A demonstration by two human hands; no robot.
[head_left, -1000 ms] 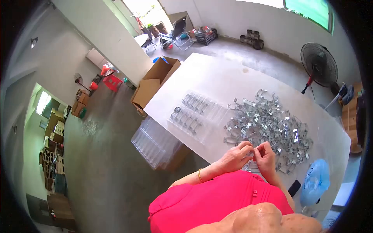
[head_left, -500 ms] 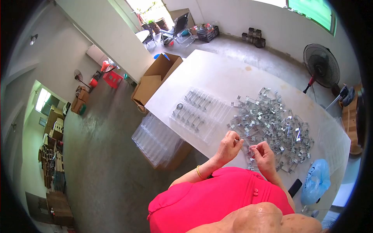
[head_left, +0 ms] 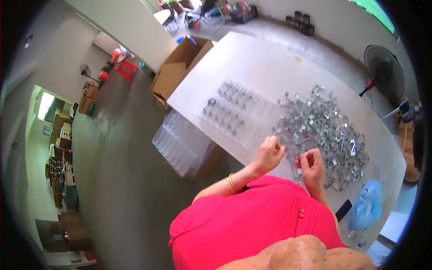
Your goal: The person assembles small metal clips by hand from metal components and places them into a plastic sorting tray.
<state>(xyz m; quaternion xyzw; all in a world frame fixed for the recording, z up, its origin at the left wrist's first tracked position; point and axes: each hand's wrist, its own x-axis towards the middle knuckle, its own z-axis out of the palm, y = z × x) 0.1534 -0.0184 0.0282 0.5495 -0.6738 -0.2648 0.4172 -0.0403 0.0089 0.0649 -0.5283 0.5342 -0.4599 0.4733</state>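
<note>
My left hand (head_left: 269,154) is over the near edge of the white table (head_left: 252,58), its fingers pinched on something too small to make out. Just right of it, my right hand (head_left: 311,165) has its fingertips pressed together beside the near-left side of a heap of small metal clip-like parts (head_left: 326,130); what it holds is blurred. A clear plastic tray (head_left: 225,110) lies left of the heap, with rows of similar metal parts in its left portion.
Blue plastic bag (head_left: 366,204) and dark phone (head_left: 344,210) lie near the right front edge. Stacked clear trays (head_left: 182,144) stand left of the table, below its top. An open cardboard box (head_left: 180,72) is beyond them. A fan (head_left: 384,74) stands behind the right side.
The camera view has tilted, so the table appears higher. My hands have moved slightly apart, and the fingers remain closed.
</note>
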